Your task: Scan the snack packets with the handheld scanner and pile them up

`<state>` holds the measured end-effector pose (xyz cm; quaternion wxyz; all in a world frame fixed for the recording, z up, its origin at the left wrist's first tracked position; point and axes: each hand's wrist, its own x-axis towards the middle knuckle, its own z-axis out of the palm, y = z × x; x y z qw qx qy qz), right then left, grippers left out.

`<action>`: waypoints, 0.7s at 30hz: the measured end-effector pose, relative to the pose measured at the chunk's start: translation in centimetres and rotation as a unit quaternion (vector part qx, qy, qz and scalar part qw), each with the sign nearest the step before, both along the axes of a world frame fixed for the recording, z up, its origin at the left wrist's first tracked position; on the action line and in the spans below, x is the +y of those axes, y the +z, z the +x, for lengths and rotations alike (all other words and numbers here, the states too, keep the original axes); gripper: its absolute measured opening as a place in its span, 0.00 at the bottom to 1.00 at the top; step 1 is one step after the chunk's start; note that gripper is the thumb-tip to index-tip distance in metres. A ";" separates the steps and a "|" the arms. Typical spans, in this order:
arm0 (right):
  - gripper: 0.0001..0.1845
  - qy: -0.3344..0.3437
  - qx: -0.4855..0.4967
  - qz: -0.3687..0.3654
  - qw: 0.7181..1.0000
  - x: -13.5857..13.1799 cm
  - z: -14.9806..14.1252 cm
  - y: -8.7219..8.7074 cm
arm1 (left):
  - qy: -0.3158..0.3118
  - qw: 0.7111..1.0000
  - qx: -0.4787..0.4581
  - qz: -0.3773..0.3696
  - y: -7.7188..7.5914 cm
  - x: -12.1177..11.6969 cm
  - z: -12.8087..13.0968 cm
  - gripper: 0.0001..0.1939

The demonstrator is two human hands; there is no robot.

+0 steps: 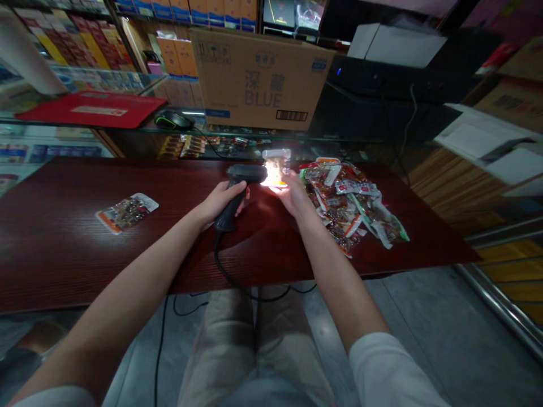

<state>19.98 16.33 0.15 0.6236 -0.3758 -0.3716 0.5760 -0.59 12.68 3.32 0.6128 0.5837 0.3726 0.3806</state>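
My left hand is wrapped round the grip of a black barcode scanner with a coiled-down cable. The scanner's head points right, and its bright light falls on a small snack packet. That packet is pinched in my right hand, held upright just in front of the scanner above the table. Glare washes out the packet's middle, so its print cannot be read. A pile of similar snack packets lies right of my right hand. One single packet lies flat on the left part of the table.
The dark red wooden table spans the front. Behind it stand a cardboard box, a computer mouse and a red mat on a glass counter. The scanner's cable hangs over the front edge near my legs.
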 end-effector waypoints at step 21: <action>0.16 -0.204 -0.750 0.076 0.625 -1.8 0.5 1.1 | 0.233 0.949 0.208 -0.031 2.1 3.2 -11.7 0.16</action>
